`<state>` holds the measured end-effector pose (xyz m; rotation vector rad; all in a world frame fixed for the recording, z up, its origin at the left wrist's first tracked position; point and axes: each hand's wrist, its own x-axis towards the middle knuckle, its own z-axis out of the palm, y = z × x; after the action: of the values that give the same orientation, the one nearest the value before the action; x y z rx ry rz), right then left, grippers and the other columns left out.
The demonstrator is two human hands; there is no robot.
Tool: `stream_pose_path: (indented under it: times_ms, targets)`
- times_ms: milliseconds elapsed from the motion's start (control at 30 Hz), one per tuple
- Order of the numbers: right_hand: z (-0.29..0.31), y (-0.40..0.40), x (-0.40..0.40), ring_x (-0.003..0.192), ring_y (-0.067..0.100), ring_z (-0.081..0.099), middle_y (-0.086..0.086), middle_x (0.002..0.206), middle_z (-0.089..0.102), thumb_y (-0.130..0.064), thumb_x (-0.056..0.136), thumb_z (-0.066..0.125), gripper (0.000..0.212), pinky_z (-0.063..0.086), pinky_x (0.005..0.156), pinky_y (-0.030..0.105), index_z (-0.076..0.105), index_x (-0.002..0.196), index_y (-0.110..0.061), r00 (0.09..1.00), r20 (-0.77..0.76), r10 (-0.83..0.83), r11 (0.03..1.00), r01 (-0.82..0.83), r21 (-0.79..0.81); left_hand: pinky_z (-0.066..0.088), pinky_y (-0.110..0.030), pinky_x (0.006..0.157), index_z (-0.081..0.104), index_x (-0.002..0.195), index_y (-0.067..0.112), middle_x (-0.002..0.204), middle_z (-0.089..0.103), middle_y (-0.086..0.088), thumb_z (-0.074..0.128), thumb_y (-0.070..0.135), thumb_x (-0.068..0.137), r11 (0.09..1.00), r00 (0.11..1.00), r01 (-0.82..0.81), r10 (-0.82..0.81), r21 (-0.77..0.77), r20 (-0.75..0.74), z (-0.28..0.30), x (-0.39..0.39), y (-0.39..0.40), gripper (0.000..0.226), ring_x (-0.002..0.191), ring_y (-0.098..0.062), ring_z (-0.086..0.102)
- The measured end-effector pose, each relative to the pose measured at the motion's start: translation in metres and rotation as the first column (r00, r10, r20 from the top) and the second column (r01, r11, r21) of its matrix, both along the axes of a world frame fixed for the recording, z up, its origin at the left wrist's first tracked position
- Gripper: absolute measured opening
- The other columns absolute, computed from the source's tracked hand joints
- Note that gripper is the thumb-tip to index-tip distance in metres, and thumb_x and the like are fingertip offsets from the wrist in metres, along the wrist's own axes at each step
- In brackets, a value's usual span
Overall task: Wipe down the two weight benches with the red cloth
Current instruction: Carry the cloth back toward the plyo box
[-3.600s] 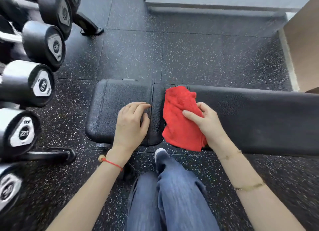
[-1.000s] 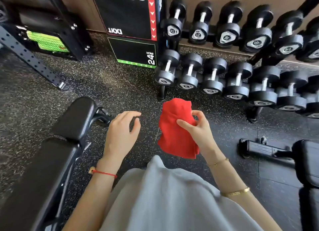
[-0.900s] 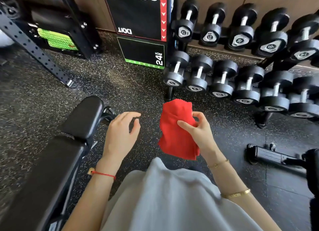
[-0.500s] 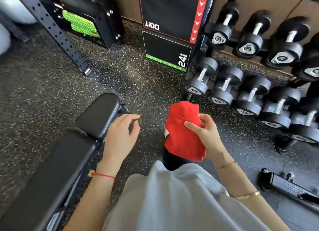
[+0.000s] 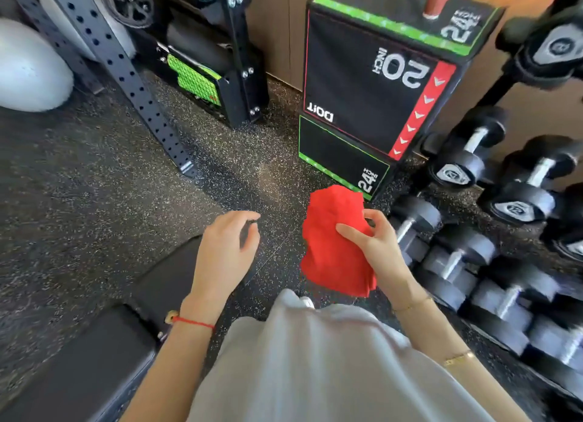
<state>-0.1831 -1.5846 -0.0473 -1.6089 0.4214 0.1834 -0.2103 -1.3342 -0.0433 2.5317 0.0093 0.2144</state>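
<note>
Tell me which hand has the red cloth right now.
The right hand grips the red cloth, thumb across its front. The left hand holds nothing, fingers loosely curled above the bench.

One cloth [image 5: 334, 248], one bench [image 5: 94, 358], one plyo box [image 5: 362, 87], two hands, left [image 5: 224, 254] and right [image 5: 378, 251]; dumbbells [image 5: 467, 156] partly out of frame, uncountable.

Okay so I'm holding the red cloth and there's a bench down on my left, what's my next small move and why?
Probably swing the right hand left and lay the red cloth on the bench. The cloth hangs in the air over the floor, touching no pad, and the left hand hovers empty near the bench's end.
</note>
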Motion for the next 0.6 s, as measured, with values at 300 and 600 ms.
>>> stream_pose_path:
  times_ms: [300, 600]
  targets:
    - [-0.005, 0.013, 0.158, 0.072, 0.007, 0.066, -0.001, 0.091, 0.069, -0.021, 0.072, 0.083, 0.044, 0.050, 0.063, 0.023, 0.058, 0.108, -0.020, 0.999, -0.020, 0.034, 0.999, -0.034, -0.006, 0.047, -0.028, 0.093, 0.068, 0.114, 0.015, 0.112, 0.069, 0.004, 0.057, 0.014, 0.095, 0.998, 0.999, -0.048, 0.048, -0.028, -0.001, 0.003, 0.138, 0.009, 0.021, 0.105, -0.015, 0.063]
    - [-0.020, 0.048, 0.321, 0.075, 0.009, 0.068, 0.000, 0.093, 0.070, -0.023, 0.071, 0.084, 0.044, 0.051, 0.063, 0.024, 0.058, 0.107, -0.023, 0.995, -0.054, -0.082, 0.996, 0.083, 0.020, 0.049, -0.033, 0.097, 0.066, 0.117, 0.017, 0.117, 0.067, 0.007, 0.054, 0.018, 0.097, 0.997, 0.998, 0.071, -0.071, -0.013, 0.001, -0.003, 0.340, 0.046, 0.023, 0.110, -0.012, 0.060]
